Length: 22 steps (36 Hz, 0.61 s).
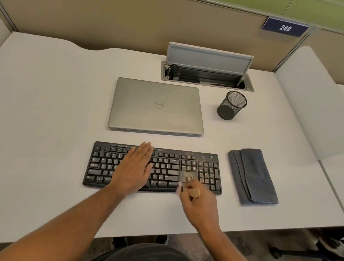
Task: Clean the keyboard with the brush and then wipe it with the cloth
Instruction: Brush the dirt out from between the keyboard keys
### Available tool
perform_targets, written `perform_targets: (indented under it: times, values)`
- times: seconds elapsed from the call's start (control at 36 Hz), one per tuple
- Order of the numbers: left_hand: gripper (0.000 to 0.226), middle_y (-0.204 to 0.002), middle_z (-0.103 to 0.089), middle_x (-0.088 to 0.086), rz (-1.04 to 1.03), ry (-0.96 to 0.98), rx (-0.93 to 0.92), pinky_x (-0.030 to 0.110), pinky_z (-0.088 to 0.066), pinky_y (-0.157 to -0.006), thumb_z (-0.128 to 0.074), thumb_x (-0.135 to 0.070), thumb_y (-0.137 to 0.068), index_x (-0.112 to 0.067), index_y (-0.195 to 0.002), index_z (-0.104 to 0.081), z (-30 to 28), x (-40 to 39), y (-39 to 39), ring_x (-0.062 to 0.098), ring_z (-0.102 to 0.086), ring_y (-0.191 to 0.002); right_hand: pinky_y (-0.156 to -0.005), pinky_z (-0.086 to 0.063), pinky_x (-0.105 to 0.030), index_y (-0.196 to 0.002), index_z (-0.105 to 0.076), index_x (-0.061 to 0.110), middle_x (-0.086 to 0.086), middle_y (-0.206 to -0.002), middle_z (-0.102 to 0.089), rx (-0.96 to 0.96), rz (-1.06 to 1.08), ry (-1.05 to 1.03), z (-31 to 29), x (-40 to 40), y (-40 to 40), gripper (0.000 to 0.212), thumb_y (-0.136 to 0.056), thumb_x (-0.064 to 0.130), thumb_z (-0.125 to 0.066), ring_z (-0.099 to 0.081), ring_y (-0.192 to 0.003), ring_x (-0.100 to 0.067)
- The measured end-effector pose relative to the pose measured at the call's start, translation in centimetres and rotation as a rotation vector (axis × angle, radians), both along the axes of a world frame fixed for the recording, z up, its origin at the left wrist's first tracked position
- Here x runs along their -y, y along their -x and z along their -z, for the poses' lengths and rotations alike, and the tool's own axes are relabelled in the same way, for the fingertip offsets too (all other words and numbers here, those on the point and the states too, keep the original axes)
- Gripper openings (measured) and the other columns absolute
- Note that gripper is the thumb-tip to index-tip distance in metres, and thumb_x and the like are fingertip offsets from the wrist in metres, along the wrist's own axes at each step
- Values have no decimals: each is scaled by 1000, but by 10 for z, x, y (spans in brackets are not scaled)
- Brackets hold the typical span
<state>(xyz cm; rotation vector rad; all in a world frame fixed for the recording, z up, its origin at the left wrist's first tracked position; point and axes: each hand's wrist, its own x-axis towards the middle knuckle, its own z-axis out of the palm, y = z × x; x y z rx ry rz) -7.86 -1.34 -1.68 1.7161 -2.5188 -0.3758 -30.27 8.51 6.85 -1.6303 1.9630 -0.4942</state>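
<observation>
Meanwhile left hand point(135, 168) steadies keyboard point(164, 166); right hand point(199, 203) grips brush point(193, 190).

White desk point(45, 121) carries keyboard point(164, 168), closed laptop point(157, 107), mesh pen cup point(232, 105), folded grey cloth point(253, 176)

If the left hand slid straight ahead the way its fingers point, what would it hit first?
Probably the closed laptop. The left hand lies flat on the keyboard, fingertips at its far edge, and only bare desk shows between them and the laptop's near edge.

Office cubicle, partition walls point(114, 14), desk number plate 249 point(285, 27), closed laptop point(156, 107)
</observation>
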Motion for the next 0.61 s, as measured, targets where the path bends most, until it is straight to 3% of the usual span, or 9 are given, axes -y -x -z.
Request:
perform_targets:
  times: [0.14, 0.31, 0.36, 0.42, 0.47, 0.56, 0.61]
  values:
    - [65, -168, 4, -2, 4, -2, 13, 38, 1, -126, -9, -46, -103, -18, -161, -3, 1, 1, 0, 12, 8, -155, -59, -55, -26, -83, -64, 28, 13, -71, -66, 63, -25, -56, 2, -4, -1, 13, -96, 30, -64, -64, -69, -11]
    - [65, -169, 2, -2, 6, 0, 18, 37, 1, -127, -6, -47, -103, -17, -161, -4, 0, 1, -3, 11, 7, -155, -53, -42, -10, -84, -63, 24, 11, -69, -66, 90, 122, 120, -24, 48, -2, 16, -99, 23, -59, -60, -62, -1]
    - [67, -169, 1, -2, 10, 0, 21, 37, 0, -127, -3, -47, -102, -17, -162, -5, -2, 0, -3, 12, 6, -156, -54, -43, -12, -86, -65, 25, 9, -76, -70, 159, 157, 113, -32, 72, -4, 14, -98, 23, -58, -65, -67, -5]
    - [69, -169, 1, -1, 9, -1, 17, 38, -1, -127, -1, -48, -101, -17, -162, -6, -3, 0, -4, 12, 6, -156, -62, -52, -24, -88, -69, 29, 10, -82, -74, 243, 179, 61, -34, 92, -7, 14, -95, 24, -57, -69, -74, -9]
    - [69, -169, -1, -1, 2, 1, 8, 38, -2, -127, -2, -48, -101, -16, -162, -8, -3, 0, -5, 12, 5, -156, -62, -54, -28, -88, -71, 29, 11, -80, -75, 292, 174, 15, -33, 106, -10, 16, -94, 22, -57, -71, -74, -12]
    - [70, -169, 1, -2, 2, -11, 20, 38, -1, -128, 0, -49, -100, -17, -162, -6, -2, 0, -8, 11, 7, -155, -59, -55, -26, -87, -70, 24, 19, -66, -72, 228, 116, -53, -32, 118, -6, 21, -95, 16, -53, -72, -71, -11]
    - [70, -169, 3, -2, 3, -15, 24, 38, -1, -128, 1, -50, -100, -17, -162, -4, -2, -1, -10, 11, 9, -155, -64, -61, -31, -80, -69, 26, 12, -66, -72, 177, 133, -59, -31, 122, 4, 25, -94, 16, -51, -74, -71, -14]
